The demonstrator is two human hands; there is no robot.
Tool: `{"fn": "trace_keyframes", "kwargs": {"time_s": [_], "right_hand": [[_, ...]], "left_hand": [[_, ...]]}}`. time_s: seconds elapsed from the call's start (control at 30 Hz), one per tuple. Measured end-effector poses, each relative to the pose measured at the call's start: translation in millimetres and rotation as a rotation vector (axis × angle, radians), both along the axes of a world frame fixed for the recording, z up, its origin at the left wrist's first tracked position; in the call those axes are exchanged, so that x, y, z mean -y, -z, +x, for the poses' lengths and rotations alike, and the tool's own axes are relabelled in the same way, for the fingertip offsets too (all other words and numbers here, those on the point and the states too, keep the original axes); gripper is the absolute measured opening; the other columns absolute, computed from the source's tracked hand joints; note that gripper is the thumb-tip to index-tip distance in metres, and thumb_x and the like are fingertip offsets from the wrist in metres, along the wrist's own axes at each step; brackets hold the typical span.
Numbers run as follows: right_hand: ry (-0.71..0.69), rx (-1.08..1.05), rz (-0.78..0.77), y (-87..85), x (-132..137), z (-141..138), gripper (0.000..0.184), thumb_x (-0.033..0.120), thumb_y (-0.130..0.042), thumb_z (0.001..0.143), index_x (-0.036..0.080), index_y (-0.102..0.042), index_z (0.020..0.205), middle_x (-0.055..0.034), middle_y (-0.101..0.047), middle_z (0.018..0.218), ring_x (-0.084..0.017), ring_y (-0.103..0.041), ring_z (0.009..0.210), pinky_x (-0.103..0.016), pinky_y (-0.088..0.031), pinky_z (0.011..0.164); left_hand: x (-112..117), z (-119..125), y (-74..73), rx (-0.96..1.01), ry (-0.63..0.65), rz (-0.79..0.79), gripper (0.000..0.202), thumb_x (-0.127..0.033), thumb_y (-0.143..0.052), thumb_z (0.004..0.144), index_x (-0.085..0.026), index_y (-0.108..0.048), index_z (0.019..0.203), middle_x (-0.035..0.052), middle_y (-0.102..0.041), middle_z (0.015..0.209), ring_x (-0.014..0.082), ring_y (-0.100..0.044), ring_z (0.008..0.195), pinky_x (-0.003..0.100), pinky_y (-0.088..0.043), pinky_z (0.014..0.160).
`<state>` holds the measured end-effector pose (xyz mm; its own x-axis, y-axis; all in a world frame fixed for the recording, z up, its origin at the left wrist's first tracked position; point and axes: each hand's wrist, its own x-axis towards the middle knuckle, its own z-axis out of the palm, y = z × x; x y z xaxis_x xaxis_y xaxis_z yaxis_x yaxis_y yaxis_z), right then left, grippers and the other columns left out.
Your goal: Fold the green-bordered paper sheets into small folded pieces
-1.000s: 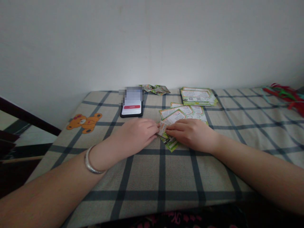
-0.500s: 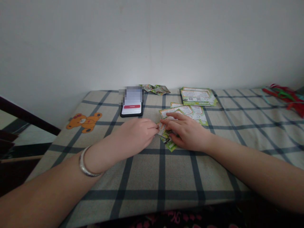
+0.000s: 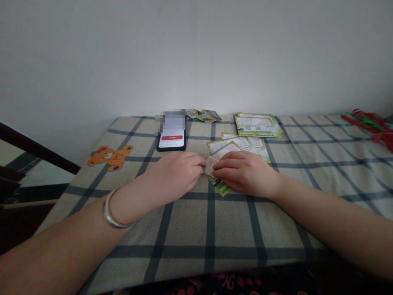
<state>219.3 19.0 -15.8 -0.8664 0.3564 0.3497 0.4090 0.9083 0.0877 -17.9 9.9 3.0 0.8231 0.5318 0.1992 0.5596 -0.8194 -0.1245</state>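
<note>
Both my hands rest on a checked cloth around a loose spread of green-bordered printed cards. My left hand, with a silver bangle on its wrist, is curled and its fingertips pinch the left edge of the nearest card. My right hand lies on top of the same cards, fingers together and pressing down, covering much of them. The fingertips of the two hands almost meet.
A black phone with a lit screen lies behind my left hand. A neat stack of similar cards sits at the back, with crumpled wrappers near the wall. Red and green strips lie far right. A bear patch marks the cloth's left.
My right hand lifted its fingers and reached over the cards half a second ago; now it has drawn back and flattened on them again. My left hand has hardly moved.
</note>
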Motion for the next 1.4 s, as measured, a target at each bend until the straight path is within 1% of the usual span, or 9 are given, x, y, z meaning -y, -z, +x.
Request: {"fn": "trace_keyframes", "kwargs": {"time_s": [0.13, 0.3, 0.47, 0.57, 0.77, 0.93, 1.1, 1.2, 1.4], "right_hand": [[-0.05, 0.038, -0.014, -2.2, 2.6, 2.6, 0.021, 0.02, -0.054, 0.089, 0.017, -0.067, 0.106, -0.0061, -0.07, 0.111, -0.022, -0.064, 0.099, -0.036, -0.053, 0.082], [-0.027, 0.044, -0.112, -4.5, 2.4, 3.4, 0.022, 0.025, -0.051, 0.092, 0.021, -0.068, 0.106, -0.0043, -0.067, 0.117, -0.022, -0.062, 0.105, -0.036, -0.052, 0.085], [-0.003, -0.071, -0.267, -2.0, -1.7, 4.6, 0.02, 0.019, -0.054, 0.089, 0.023, -0.069, 0.102, -0.0022, -0.068, 0.115, -0.017, -0.063, 0.102, -0.032, -0.05, 0.089], [0.003, -0.122, -0.306, -0.1, -4.4, 6.5, 0.018, 0.018, -0.055, 0.089, 0.021, -0.07, 0.099, -0.0027, -0.07, 0.109, -0.016, -0.064, 0.098, -0.03, -0.05, 0.088], [0.145, -0.068, -0.237, -4.2, -4.6, 10.8, 0.02, 0.036, -0.06, 0.089, 0.019, -0.071, 0.086, -0.0035, -0.071, 0.087, -0.018, -0.064, 0.084, -0.031, -0.047, 0.078], [0.237, -0.06, -0.131, -6.3, -4.4, 12.9, 0.019, 0.036, -0.06, 0.088, 0.019, -0.07, 0.087, -0.0037, -0.069, 0.084, -0.019, -0.061, 0.082, -0.032, -0.044, 0.073], [0.183, -0.055, -0.092, -3.6, -5.4, 12.2, 0.019, 0.03, -0.059, 0.089, 0.02, -0.071, 0.1, -0.0055, -0.069, 0.091, -0.021, -0.058, 0.09, -0.033, -0.044, 0.08], [0.174, -0.039, -0.11, -1.8, -6.8, 11.4, 0.022, 0.032, -0.058, 0.09, 0.021, -0.07, 0.104, -0.0059, -0.069, 0.093, -0.022, -0.056, 0.091, -0.035, -0.044, 0.081], [0.179, -0.097, -0.165, 0.6, -10.6, 10.3, 0.023, 0.034, -0.059, 0.089, 0.02, -0.07, 0.104, -0.0058, -0.069, 0.093, -0.02, -0.057, 0.09, -0.034, -0.044, 0.082]], "left_hand": [[-1.0, -0.7, 2.2, 0.002, -0.009, 0.01, 0.019, -0.018, -0.053, 0.088, -0.014, -0.069, 0.096, 0.0083, -0.07, 0.094, 0.0214, -0.064, 0.092, 0.037, -0.053, 0.083], [-0.6, -0.1, 2.6, -0.018, -0.025, 0.002, 0.018, -0.018, -0.052, 0.089, -0.014, -0.068, 0.096, 0.0074, -0.069, 0.092, 0.0224, -0.064, 0.09, 0.039, -0.053, 0.081], [-2.1, 1.3, 6.4, 0.011, -0.019, 0.018, 0.018, -0.021, -0.053, 0.09, -0.014, -0.069, 0.092, 0.0068, -0.069, 0.09, 0.0219, -0.064, 0.087, 0.038, -0.054, 0.08], [-2.9, 1.7, 11.4, 0.063, -0.025, 0.052, 0.018, -0.025, -0.056, 0.09, -0.014, -0.07, 0.088, 0.0074, -0.069, 0.09, 0.0222, -0.064, 0.086, 0.038, -0.054, 0.079], [-4.1, 2.6, 16.2, 0.117, -0.026, 0.083, 0.019, -0.028, -0.059, 0.089, -0.013, -0.069, 0.082, 0.0072, -0.07, 0.087, 0.0221, -0.064, 0.085, 0.037, -0.053, 0.078], [-4.9, 4.6, 16.5, 0.145, -0.035, 0.073, 0.02, -0.029, -0.059, 0.089, -0.014, -0.067, 0.08, 0.0067, -0.07, 0.086, 0.0214, -0.064, 0.085, 0.037, -0.051, 0.079], [-5.2, 3.7, 17.1, 0.148, -0.045, 0.064, 0.019, -0.029, -0.058, 0.09, -0.014, -0.067, 0.083, 0.0065, -0.069, 0.086, 0.0213, -0.064, 0.084, 0.036, -0.051, 0.078], [-6.1, 3.2, 17.4, 0.145, -0.061, 0.064, 0.017, -0.027, -0.057, 0.09, -0.014, -0.067, 0.085, 0.0065, -0.069, 0.086, 0.0208, -0.064, 0.083, 0.035, -0.051, 0.077], [-7.4, 4.2, 17.7, 0.183, -0.047, 0.071, 0.017, -0.025, -0.056, 0.09, -0.015, -0.067, 0.082, 0.0058, -0.07, 0.084, 0.0198, -0.064, 0.081, 0.033, -0.05, 0.073]]}}
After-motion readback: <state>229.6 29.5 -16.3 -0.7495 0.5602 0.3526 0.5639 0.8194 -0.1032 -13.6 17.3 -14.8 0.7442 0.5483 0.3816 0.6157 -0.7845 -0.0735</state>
